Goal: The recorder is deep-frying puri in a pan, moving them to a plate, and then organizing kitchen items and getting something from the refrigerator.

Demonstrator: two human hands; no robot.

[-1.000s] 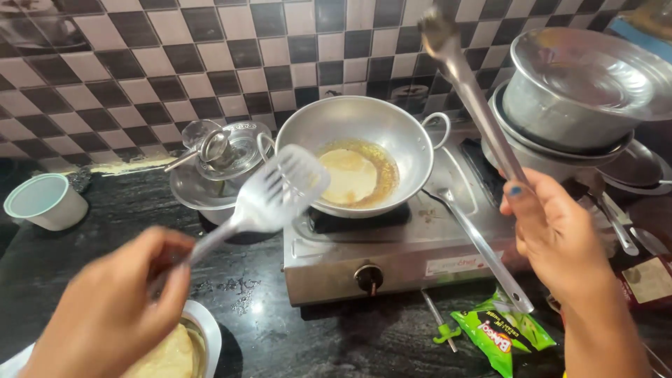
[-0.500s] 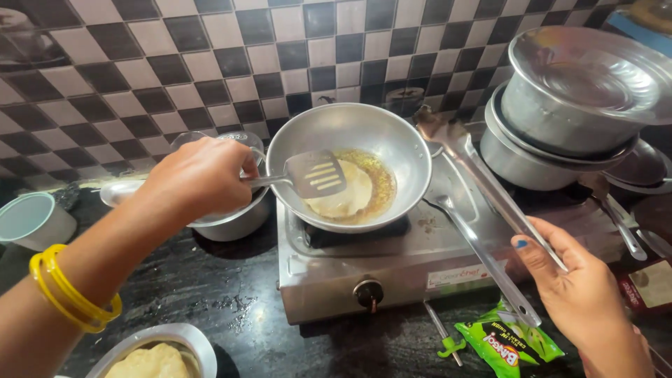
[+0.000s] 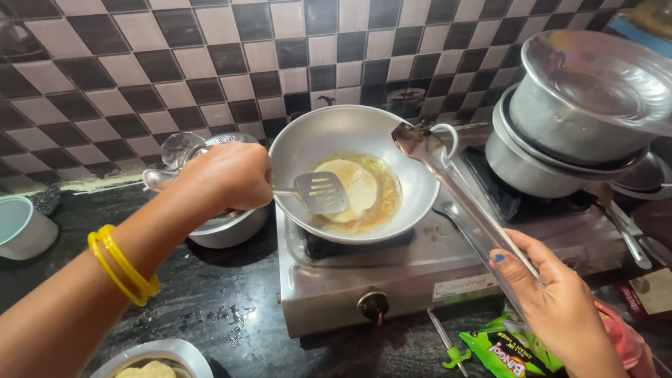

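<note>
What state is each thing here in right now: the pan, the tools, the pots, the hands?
Wok: on the stove, oil and flat dough inside.
Spatula: in the left hand, blade on the dough.
Tongs: in the right hand, tip at the wok's rim.
Pots: stacked, lidded.
Cup: upright.

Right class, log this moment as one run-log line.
left hand: holds spatula on flatbread in pan | right hand: grips tongs at pan rim
</note>
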